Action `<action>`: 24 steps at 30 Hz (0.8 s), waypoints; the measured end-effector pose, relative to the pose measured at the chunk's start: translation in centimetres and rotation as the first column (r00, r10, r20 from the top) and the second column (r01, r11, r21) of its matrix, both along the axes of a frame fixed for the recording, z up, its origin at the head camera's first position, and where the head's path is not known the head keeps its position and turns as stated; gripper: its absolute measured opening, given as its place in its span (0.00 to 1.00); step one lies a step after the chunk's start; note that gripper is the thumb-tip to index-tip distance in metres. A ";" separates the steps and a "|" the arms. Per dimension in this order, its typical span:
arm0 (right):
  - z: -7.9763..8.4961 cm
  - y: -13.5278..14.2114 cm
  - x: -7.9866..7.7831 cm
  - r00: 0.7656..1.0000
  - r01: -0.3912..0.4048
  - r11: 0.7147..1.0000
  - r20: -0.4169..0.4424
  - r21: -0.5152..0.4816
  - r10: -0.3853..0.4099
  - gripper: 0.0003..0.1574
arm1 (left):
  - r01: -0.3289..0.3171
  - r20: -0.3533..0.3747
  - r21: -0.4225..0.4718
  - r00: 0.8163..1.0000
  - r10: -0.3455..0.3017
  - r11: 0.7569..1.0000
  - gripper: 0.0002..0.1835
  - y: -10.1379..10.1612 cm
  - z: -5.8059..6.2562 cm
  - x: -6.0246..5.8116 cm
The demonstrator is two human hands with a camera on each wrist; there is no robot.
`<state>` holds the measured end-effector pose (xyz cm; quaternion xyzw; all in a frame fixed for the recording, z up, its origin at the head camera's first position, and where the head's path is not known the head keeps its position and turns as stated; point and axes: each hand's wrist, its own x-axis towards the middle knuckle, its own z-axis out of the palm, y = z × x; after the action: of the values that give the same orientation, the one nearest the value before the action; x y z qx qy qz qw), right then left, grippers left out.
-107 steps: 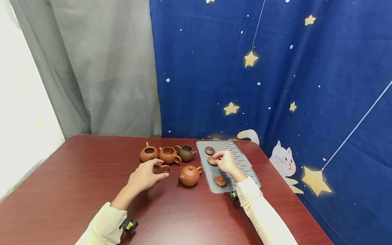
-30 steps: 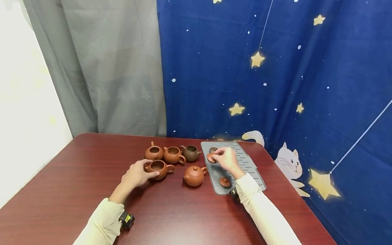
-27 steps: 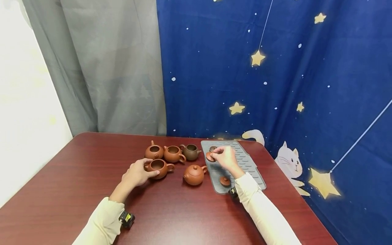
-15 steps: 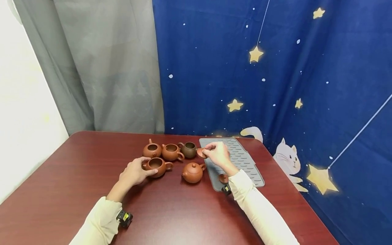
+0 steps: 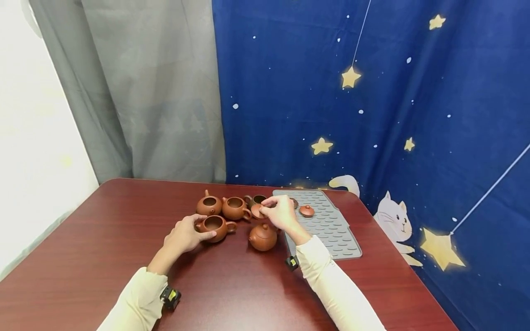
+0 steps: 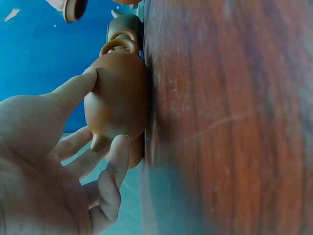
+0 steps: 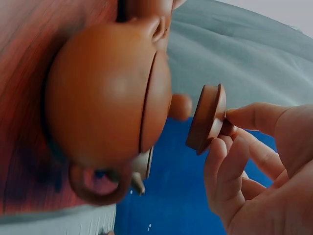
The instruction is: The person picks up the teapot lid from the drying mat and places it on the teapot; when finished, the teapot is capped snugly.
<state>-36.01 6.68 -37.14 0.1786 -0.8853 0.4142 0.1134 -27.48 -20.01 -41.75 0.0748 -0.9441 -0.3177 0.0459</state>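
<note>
The reddish lid (image 5: 256,211), its knob pinched in my right hand (image 5: 280,213), hangs clear of the surface (image 5: 248,285) near the lidded teapot (image 5: 262,238), while my left hand (image 5: 184,236) clasps an open teapot (image 5: 221,233). I judge most of the covering is left: only one pot is topped, three more pots (image 5: 233,214) stand open behind, and a dark lid (image 5: 295,202) and an orange lid (image 5: 307,211) lie on the mat (image 5: 331,235). The head view leaves the held lid's height unclear; my right wrist view shows a gap between it and the topped pot's knob.
</note>
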 end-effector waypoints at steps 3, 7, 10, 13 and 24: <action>0.0 -0.7 0.3 1.000 -0.016 1.000 0.011 -0.019 0.016 0.05 | -0.001 0.008 -0.001 1.000 0.001 1.000 0.42 0.0 0.0 0.0; 0.3 -1.7 0.7 0.999 -0.048 0.998 0.020 -0.050 0.049 0.05 | -0.001 0.007 -0.003 1.000 0.001 1.000 0.42 -0.1 0.0 -0.1; 0.6 -2.5 0.8 0.997 -0.070 0.996 0.015 -0.062 0.071 0.05 | -0.002 0.003 0.002 1.000 0.002 1.000 0.42 -0.1 0.1 -0.1; 0.7 -3.2 1.0 0.997 -0.072 0.996 0.028 -0.060 0.074 0.04 | -0.006 0.008 0.005 1.000 0.006 1.000 0.41 -0.2 -0.1 -0.1; 0.3 -5.5 1.4 0.997 -0.070 0.997 0.041 -0.037 0.071 0.05 | -0.012 0.005 0.002 1.000 0.012 1.000 0.41 -0.1 -0.2 -0.4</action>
<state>-34.64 1.15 -36.84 0.1990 -0.8730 0.4374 0.0831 -27.86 -20.14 -41.92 0.0814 -0.9434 -0.3183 0.0452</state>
